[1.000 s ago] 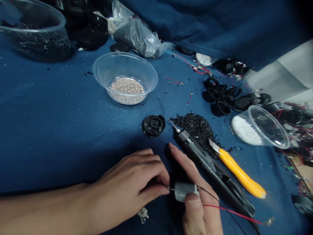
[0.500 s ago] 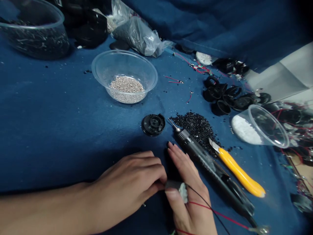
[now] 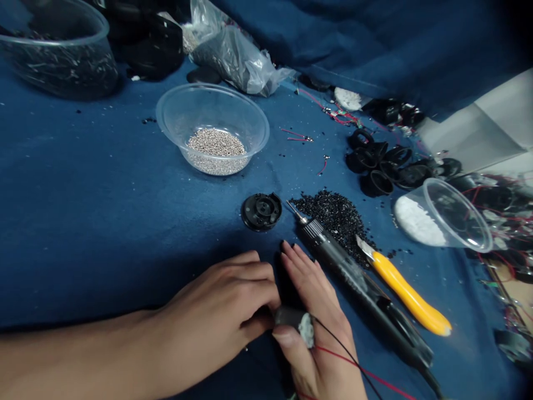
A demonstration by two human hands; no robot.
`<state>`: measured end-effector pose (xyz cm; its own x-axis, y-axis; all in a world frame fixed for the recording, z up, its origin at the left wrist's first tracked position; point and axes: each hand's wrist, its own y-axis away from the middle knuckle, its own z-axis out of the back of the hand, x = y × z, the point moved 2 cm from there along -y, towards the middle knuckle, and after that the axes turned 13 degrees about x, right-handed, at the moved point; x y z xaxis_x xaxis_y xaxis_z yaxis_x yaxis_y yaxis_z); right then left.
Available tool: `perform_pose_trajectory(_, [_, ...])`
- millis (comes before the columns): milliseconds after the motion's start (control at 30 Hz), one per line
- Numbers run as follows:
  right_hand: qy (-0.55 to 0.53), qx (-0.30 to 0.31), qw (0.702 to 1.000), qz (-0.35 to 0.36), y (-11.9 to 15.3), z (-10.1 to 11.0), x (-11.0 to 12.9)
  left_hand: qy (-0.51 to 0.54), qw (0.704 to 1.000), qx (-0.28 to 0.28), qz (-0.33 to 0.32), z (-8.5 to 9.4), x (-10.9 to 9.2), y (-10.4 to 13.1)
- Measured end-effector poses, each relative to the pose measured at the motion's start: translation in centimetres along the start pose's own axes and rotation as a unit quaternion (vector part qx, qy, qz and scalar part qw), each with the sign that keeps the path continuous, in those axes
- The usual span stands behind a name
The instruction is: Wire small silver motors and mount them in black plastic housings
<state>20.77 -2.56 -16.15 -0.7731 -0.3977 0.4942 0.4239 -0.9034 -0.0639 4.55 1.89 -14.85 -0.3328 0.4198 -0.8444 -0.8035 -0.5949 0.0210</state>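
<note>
A small dark grey cylinder that looks like a motor (image 3: 287, 316), with a whitish lumpy end and a red wire (image 3: 345, 355) and a black wire, lies between my hands. My right hand (image 3: 320, 316) holds it between thumb and palm, the other fingers stretched forward. Curled around its far end are the fingers of my left hand (image 3: 237, 300); their tips are hidden. Ahead of my hands a round black plastic cap (image 3: 261, 211) rests on the blue cloth. Right of my right hand lies a black electric screwdriver (image 3: 358, 283), beside a yellow-handled utility knife (image 3: 410, 291).
A clear bowl of small silvery pieces (image 3: 258, 139) stands ahead. Tiny black pieces (image 3: 333, 216) are heaped by the screwdriver tip. Black cups (image 3: 377, 180) and a tipped tub with white material (image 3: 418, 222) lie right. A larger clear tub (image 3: 62, 66) sits far left.
Both hands and the motor have shifted slightly left. More of the motor's grey body shows above my right thumb. The red wire's loose end has moved out of view.
</note>
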Motion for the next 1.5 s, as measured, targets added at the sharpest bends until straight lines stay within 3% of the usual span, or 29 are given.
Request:
perform_pose_trajectory(200, [0.029,-0.008,0.999,0.019,-0.4,0.6,0.8,0.004,1.0,-0.017,0.024,0.0,0.1,0.0])
perform_pose_trajectory(533, [0.03,-0.029,0.999,0.004,-0.6,0.1,1.5,-0.018,0.997,0.026,0.065,0.1,-0.3,-0.4])
perform_pose_trajectory(867, [-0.016,-0.033,0.999,-0.02,-0.5,-0.3,1.2,-0.013,0.997,0.025,0.071,0.0,-0.4,-0.4])
perform_pose_trajectory(1500, [-0.002,-0.036,0.999,-0.029,-1.0,-0.3,1.2,-0.03,0.996,0.023,0.078,0.0,-0.2,-0.2])
